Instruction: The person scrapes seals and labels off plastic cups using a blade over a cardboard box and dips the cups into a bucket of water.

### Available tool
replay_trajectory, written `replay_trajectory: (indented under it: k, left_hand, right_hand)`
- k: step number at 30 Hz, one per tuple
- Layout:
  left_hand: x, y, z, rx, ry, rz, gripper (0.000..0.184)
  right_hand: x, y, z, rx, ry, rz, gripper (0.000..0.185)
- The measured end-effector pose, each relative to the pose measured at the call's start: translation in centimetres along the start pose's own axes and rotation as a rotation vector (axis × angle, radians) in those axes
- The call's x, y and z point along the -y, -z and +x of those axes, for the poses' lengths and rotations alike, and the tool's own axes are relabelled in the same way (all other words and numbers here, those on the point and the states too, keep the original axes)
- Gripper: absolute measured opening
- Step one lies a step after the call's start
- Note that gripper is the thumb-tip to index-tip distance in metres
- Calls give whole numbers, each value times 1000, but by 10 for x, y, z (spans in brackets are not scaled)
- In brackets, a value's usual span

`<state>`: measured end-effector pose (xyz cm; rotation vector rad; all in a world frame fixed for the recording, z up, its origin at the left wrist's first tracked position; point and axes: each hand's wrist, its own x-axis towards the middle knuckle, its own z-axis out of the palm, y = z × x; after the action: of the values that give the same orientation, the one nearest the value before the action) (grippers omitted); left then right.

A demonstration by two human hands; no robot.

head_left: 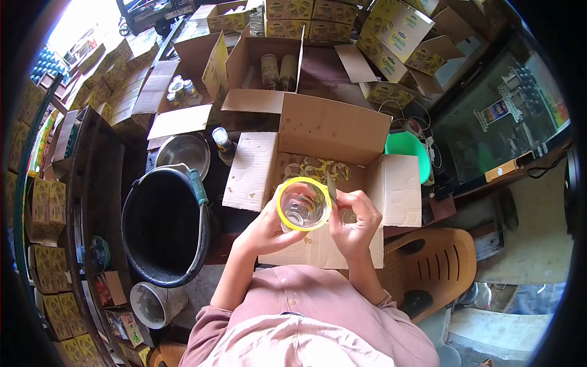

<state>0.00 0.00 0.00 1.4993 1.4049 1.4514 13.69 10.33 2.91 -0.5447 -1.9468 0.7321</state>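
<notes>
A clear round container with a bright yellow rim (pixel 304 204) is held over an open cardboard box (pixel 333 129). My left hand (pixel 269 227) wraps round its left side and underside, fingers closed on it. At the right side of the rim, my right hand (pixel 356 224) pinches a thin grey blade-like piece (pixel 331 191) that stands against the yellow edge. Inside the box, behind the container, lie several curled yellow strips (pixel 321 167).
A black bucket (pixel 164 229) with a handle and a steel bowl (pixel 184 156) stand left. A small bottle (pixel 222 142) is beside the box. A green tub (pixel 408 151) sits right, with an orange chair (pixel 435 264) below. More cartons (pixel 391 33) are behind.
</notes>
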Motion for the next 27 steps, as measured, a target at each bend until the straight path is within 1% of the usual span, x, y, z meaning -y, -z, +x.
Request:
replay_trajectory:
  k: [2,6,8,14,17,20,24,27]
  left_hand:
    - [2,-2,0,-69,16,-127,65]
    - [-1,-6,0,-116,2,-233,63]
    - [-1,-6,2,-125,-19,-277,63]
    - [1,-9,4,-148,-104,-170,67]
    - [0,-8,1,-141,-59,-113,67]
    - [9,-6,-4,-70,-14,-26,69]
    - [16,-6,-7,-74,-27,66,72]
    - [20,-6,-9,-86,-57,130,73]
  right_hand:
    - [1,0,-3,-6,-72,65,8]
    - [5,-1,-14,-14,-131,167,10]
    - [8,-4,-15,-59,-157,179,11]
    - [17,-7,-12,-86,-151,233,12]
    - [16,-6,-12,-58,-101,218,12]
    - [18,-5,-13,-50,-74,212,12]
    - [23,-3,-12,-52,-46,160,12]
    - [21,-6,-14,-62,-46,184,12]
